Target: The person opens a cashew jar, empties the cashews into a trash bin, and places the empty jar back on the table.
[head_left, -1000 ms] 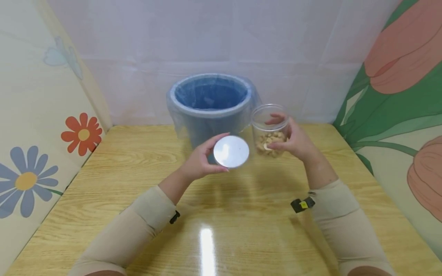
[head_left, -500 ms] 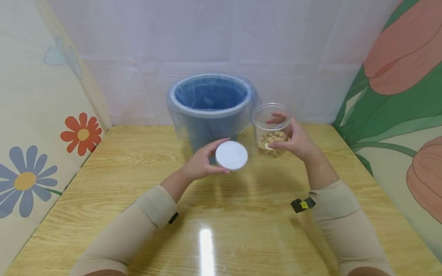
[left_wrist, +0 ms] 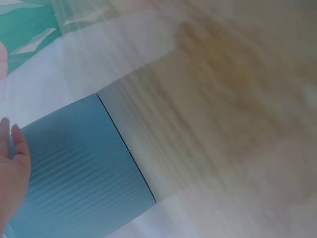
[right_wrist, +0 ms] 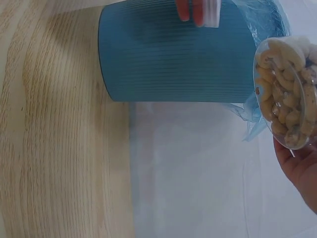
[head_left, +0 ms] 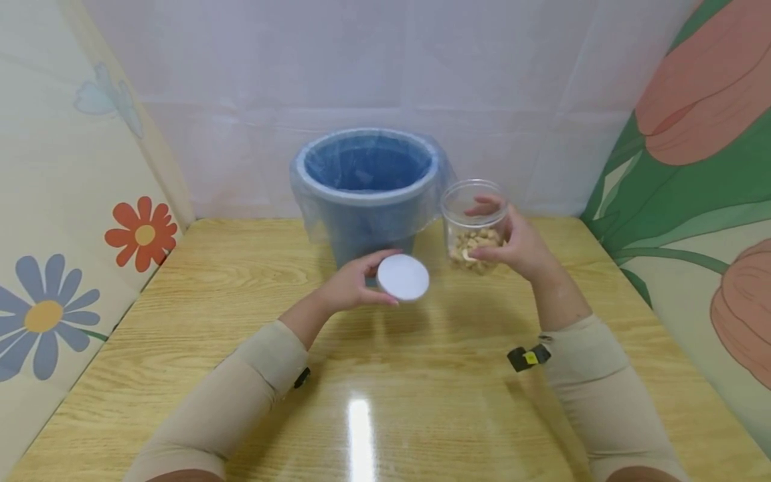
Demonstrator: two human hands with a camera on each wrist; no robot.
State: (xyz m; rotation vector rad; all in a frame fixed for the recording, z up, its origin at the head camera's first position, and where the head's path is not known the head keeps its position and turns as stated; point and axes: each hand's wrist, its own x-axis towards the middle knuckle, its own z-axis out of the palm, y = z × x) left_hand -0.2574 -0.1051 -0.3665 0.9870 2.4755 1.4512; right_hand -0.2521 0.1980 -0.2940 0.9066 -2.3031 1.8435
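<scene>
My left hand (head_left: pixel 352 286) pinches a round white lid (head_left: pixel 403 277) by its edge, just above the wooden table (head_left: pixel 385 375). My right hand (head_left: pixel 512 244) grips a clear open jar (head_left: pixel 472 224) with pale nuts in its lower half, held upright to the right of the lid. In the right wrist view the jar's bottom (right_wrist: pixel 290 94) shows the nuts, with the lid's edge (right_wrist: pixel 212 12) at the top. A fingertip (left_wrist: pixel 12 153) shows beside the blue bin (left_wrist: pixel 79 173) in the left wrist view, which is blurred.
A blue ribbed bin (head_left: pixel 369 191) lined with a clear plastic bag stands at the back middle of the table, right behind both hands. Flowered panels (head_left: pixel 72 221) wall in the left and right sides, a white sheet the back.
My left hand has lowered the lid a little toward the table and tilted it flatter. The jar in my right hand has stayed almost still.
</scene>
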